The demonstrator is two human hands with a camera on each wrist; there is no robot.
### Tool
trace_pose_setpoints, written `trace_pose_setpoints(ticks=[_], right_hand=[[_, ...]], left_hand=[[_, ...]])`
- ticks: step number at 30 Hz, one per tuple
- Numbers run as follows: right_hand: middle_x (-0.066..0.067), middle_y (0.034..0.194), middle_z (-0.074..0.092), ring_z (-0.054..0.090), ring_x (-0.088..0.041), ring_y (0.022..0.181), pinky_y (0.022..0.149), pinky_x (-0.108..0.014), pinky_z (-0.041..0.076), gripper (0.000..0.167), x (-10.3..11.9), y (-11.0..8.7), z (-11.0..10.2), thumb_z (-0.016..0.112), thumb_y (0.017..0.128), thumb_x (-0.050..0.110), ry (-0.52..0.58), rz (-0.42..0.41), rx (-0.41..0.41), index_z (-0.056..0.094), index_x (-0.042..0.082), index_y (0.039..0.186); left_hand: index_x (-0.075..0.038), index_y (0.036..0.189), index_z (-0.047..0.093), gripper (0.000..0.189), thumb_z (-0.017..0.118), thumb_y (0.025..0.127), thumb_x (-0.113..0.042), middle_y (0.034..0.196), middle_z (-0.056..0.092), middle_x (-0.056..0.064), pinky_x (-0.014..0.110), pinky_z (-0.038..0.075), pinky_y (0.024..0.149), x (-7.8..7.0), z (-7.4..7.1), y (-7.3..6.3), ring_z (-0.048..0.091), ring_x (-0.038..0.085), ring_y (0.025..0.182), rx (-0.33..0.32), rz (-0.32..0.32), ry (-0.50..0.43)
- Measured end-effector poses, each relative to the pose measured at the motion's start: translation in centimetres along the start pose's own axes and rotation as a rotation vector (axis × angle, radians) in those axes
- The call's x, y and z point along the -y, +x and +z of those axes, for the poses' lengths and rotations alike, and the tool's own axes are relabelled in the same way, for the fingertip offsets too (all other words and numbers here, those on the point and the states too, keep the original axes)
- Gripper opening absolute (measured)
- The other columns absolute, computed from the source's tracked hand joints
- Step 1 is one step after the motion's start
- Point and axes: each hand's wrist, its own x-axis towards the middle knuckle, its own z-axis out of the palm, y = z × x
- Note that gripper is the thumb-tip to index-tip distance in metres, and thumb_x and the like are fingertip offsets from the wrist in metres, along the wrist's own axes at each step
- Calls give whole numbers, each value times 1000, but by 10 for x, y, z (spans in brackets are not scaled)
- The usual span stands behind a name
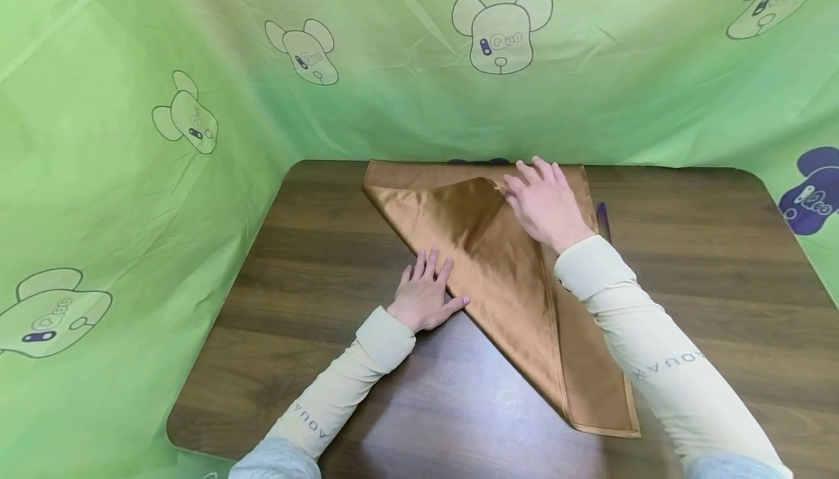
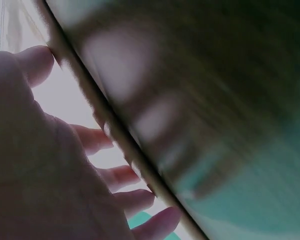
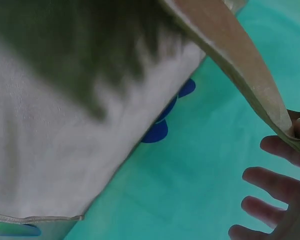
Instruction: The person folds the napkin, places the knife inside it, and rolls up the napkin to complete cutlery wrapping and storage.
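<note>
A shiny brown satin cloth point(image 1: 485, 260) lies on the table, one part turned over so that a slanting fold runs from back left to front right. My left hand point(image 1: 422, 295) rests on this folded edge with its fingers spread and straight. In the left wrist view, the palm and fingertips of that hand point(image 2: 55, 145) lie along a dark edge. Over the cloth's back part, my right hand point(image 1: 547, 206) pinches a raised corner. The right wrist view shows the lifted cloth strip point(image 3: 240, 60) running into the thumb and index finger, the other fingers held apart.
The wooden table point(image 1: 288, 282) has rounded corners. Green sheeting point(image 1: 393, 100) with bear-head drawings hangs behind and to the left. Just right of the cloth, a narrow purple thing point(image 1: 603, 220) shows, partly hidden by the right sleeve.
</note>
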Motion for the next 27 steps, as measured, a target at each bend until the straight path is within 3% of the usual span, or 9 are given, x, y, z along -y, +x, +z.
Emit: trace_pose_setpoints(ticks=[27], right_hand=[[-23, 150, 37, 24, -45, 142, 117, -60, 13, 41, -20, 11, -17, 39, 103, 28, -32, 60, 52, 52, 5, 135]], left_hand=[[-20, 156, 16, 82, 35, 93, -68, 164, 2, 13, 52, 18, 118, -7, 0, 11, 3, 31, 151, -3, -4, 24]])
